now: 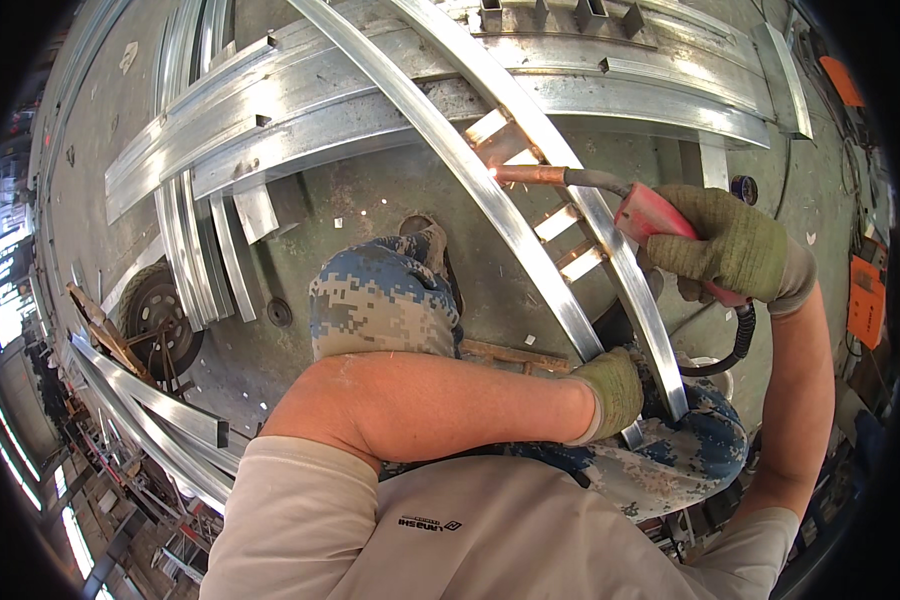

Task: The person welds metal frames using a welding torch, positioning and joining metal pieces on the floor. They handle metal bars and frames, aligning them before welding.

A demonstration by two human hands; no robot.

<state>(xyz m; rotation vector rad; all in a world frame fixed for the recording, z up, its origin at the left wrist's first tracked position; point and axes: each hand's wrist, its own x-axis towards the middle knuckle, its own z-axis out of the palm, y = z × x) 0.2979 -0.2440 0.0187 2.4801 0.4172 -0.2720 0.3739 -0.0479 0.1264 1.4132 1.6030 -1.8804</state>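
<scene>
- On the grey concrete workshop floor (370,210), a ladder-like frame of two long galvanised steel rails (490,190) is lying slantwise, with short flat steel rungs (558,222) bridging between the rails; about four rungs are showing, the rest being hidden
- The right hand (735,245), in an olive knit glove, is wrapping its fingers closed round the red handle of a welding torch (642,212); the torch's copper nozzle (530,174) is pointing at the joint between a rung and the left rail, where a small bright glow is showing
- The left hand (610,388), also gloved, is lying against the near end of the frame beside the knee in blue camouflage trousers (380,295); whether its fingers are curling round the rail or only pressing on it, I cannot tell
- Judging by its look, the frame is handling as stiff, heavy and hard-edged, and likely hot near the seam, so taking hold at the cool near end, well away from the nozzle, is seeming wise; the one torch is looking light, its black cable (735,350) looping under the right wrist
- A stack of further steel channels (300,110) is lying across the top, too many to count, and one small wheel (158,315) is standing at the left
</scene>
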